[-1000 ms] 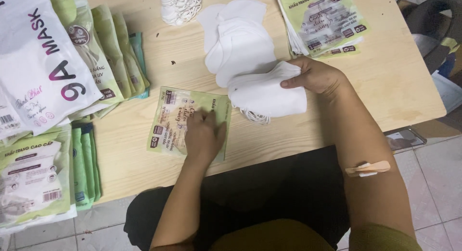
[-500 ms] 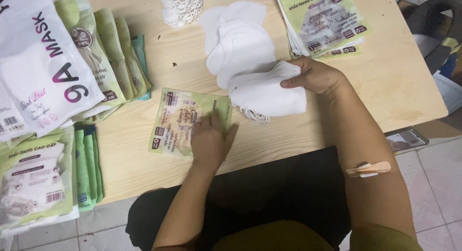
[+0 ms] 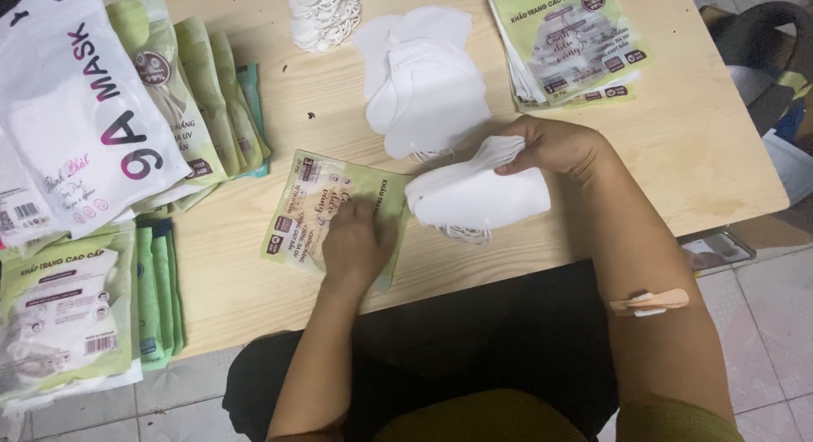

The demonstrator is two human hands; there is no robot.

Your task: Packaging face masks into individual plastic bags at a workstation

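We're looking down on the pale wooden surface (image 3: 677,154), and our left hand (image 3: 356,243) lies flat, fingers spread, pressing on a flat green-and-clear printed plastic pouch (image 3: 309,207) near the front edge, about the middle. Our right hand (image 3: 555,146) is closed around a folded bundle of white fabric face masks (image 3: 474,196), which hangs just above the surface right beside the pouch's right end, white ear loops dangling underneath.

Behind the bundle, a loose pile of white masks (image 3: 428,91) fans toward the back edge, with a heap of white elastic loops (image 3: 322,14) beyond it. A stack of the same green pouches (image 3: 567,44) sits at the back right corner; filled green packets (image 3: 195,95) and a big white printed mask bag (image 3: 76,120) crowd the left edge.

The risks, as we judge them: the bundle is gripped at one end only, so the free end could splay and shed a mask, and those trailing loops could snag on the pouch's edge. The pouch is held only by a flat palm, and slick plastic may skid.

Against half a second ago, the left hand has slid a touch nearer the pouch's right end; the right hand's grip on the bundle looks unchanged.
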